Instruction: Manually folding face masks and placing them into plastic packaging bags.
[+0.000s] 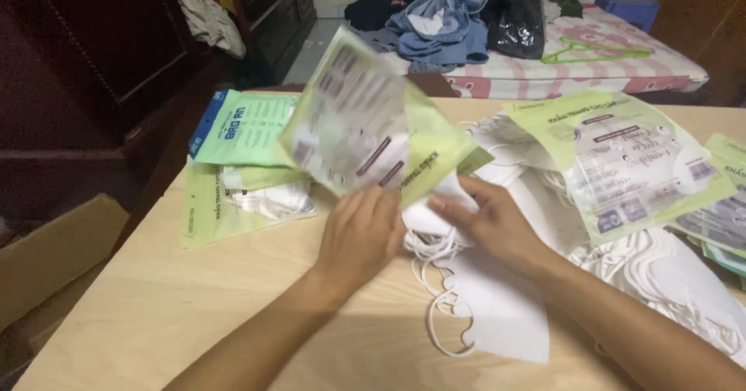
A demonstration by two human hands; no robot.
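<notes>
I see my left hand (364,232) gripping a green packet (371,130) tilted up off the desk (155,305), mouth held toward my right hand (488,221), which pinches white masks (435,212) there

we sit at a pale wooden desk (155,305) whose smooth top catches a soft, warm light. to our left stands dark wooden furniture (93,57), a cabinet with panelled doors, deep in shadow, and some cloth hangs over its edge. below it, at the lower left, we see a brown cardboard box (47,251) on the floor. beyond the desk lies a mattress (590,64) with a pink patterned sheet, low to the ground. on it we see a heap of blue and dark clothes (439,22), a shiny black plastic bag (517,18) and a green clothes hanger (594,49). a blue stool (631,6) stands behind the mattress. a strip of pale tiled floor (315,45) runs between cabinet and mattress.
</notes>
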